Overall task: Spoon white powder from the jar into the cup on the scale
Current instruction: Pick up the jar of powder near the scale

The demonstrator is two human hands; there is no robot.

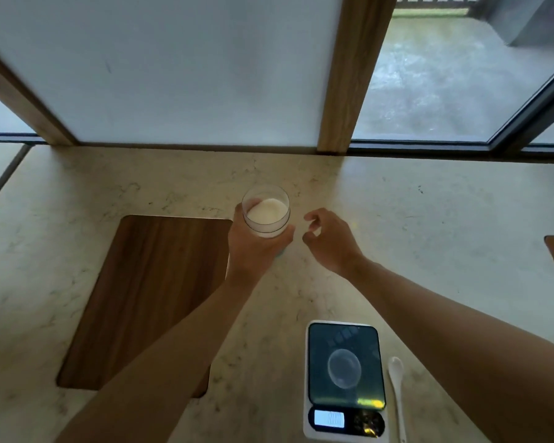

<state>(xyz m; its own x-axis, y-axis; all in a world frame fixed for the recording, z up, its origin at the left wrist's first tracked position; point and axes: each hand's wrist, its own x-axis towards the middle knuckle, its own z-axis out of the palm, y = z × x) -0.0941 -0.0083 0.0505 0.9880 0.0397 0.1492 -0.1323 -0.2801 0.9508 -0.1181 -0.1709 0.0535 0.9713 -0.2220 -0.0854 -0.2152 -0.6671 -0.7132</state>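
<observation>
Left hand (256,247) wrapped around the lower part of the clear jar (266,211), white powder (267,210) inside, lid off. Jar held at mid-counter, beside the far right corner of a wooden board (141,298). Right hand (328,239) just right of the jar, fingers loosely curled, gripping nothing. Nearer the camera: scale (344,378) on the pale counter (429,219), clear cup (344,367) on its dark platform. White spoon (397,391) lies just right of the scale.

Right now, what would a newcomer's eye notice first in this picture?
The left hand holding a clear jar of white powder mid-counter. The right hand is open beside it. Near the front, a scale carries a clear cup, a white spoon alongside.
</observation>
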